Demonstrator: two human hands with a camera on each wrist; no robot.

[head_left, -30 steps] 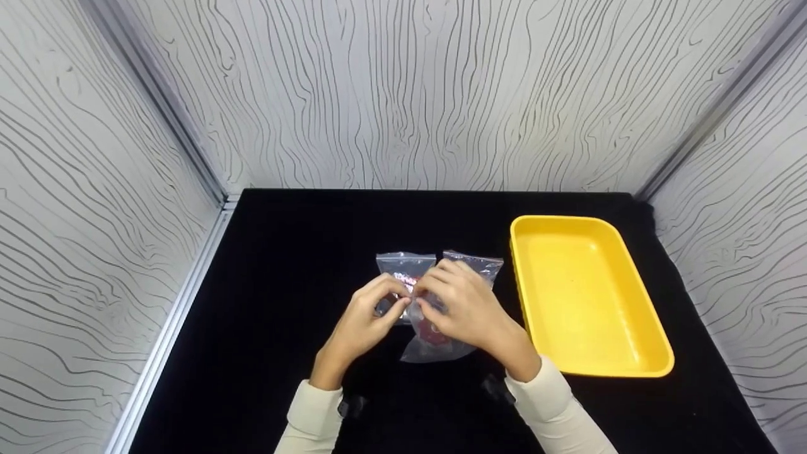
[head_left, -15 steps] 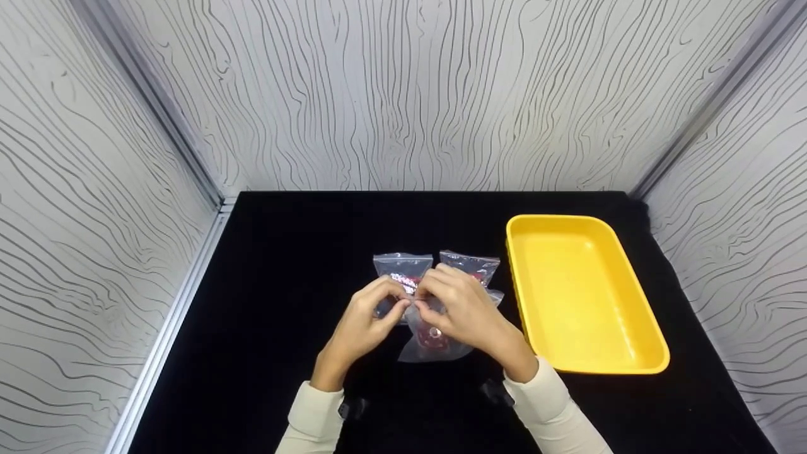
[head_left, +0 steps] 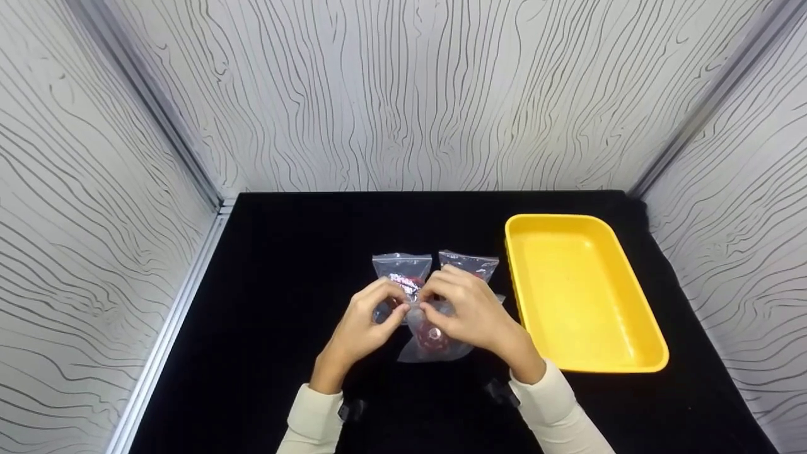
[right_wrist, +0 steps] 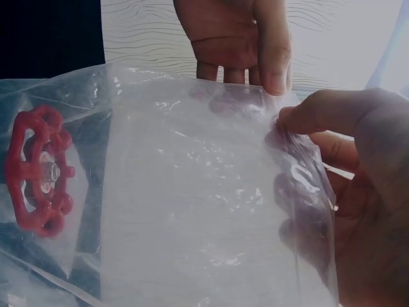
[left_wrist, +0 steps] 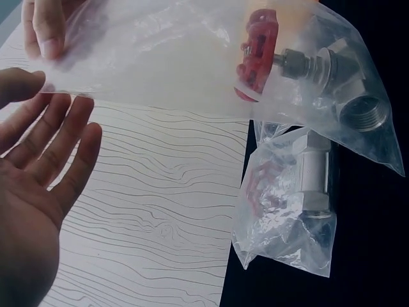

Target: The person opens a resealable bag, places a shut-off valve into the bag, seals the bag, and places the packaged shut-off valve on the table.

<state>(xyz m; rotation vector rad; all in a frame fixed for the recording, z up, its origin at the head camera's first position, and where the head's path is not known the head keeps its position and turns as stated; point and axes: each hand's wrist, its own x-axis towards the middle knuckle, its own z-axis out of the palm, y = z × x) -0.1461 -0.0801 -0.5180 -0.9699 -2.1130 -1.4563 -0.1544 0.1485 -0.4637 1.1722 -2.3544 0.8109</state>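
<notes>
A clear zip bag [head_left: 435,350] with a metal valve [left_wrist: 332,73] inside is held upright between both hands. Its red handwheel [right_wrist: 41,169] shows through the plastic. My left hand [head_left: 365,318] pinches the bag's top edge between thumb and fingertips. Close beside it, my right hand [head_left: 470,309] pinches the same edge, with its other fingers behind the plastic in the right wrist view. Behind the hands lie two more zip bags, a left one [head_left: 401,265] and a right one [head_left: 473,261], both partly covered; red parts show in them.
To the right of the hands stands a yellow tray [head_left: 583,302] with raised walls. Black cloth [head_left: 302,252] covers the table. Wood-patterned panels [head_left: 403,94] enclose the back and both sides.
The fingertips of both hands have moved slightly along the bag's top edge, the right hand a little to the right. Both hands keep their pinch. The head view has shifted a little.
</notes>
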